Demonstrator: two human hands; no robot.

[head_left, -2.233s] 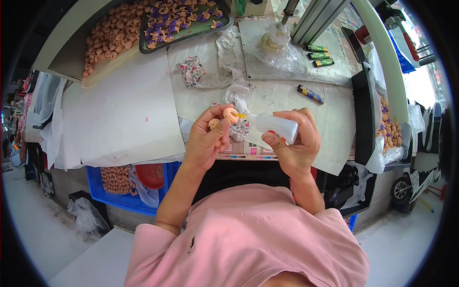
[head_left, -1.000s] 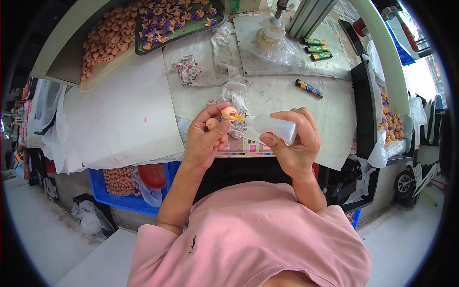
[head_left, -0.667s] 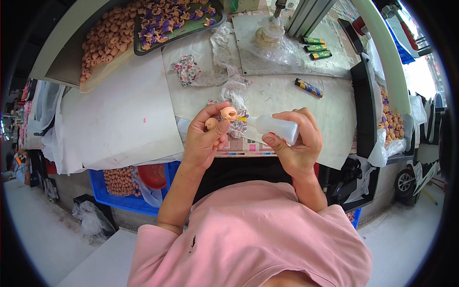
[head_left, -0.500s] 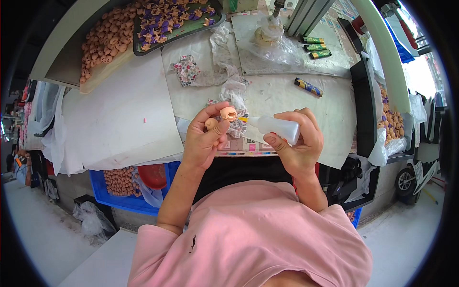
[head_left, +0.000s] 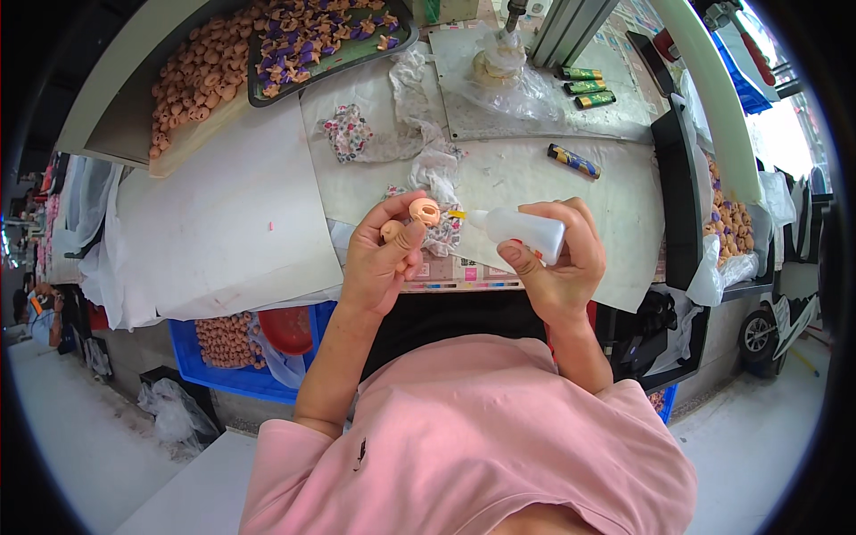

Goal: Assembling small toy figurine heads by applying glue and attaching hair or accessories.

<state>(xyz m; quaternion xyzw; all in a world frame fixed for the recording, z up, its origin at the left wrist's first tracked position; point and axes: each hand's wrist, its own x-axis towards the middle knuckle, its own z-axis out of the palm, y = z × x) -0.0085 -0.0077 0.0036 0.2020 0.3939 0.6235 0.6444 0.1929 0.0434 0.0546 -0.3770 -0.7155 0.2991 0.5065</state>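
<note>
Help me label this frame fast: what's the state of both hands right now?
Left hand: closed, holding round peach pieces.
Right hand: closed around a yellow-tipped white bottle.

Your left hand holds two round, peach-coloured pieces, the upper one's hollow showing. Your right hand grips a tilted, whitish bottle, its yellow tip near that piece, not touching.

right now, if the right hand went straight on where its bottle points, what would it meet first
Probably the upper round peach piece in the left hand; the yellow tip of the bottle points toward it across a gap, though depth is unclear.
</note>
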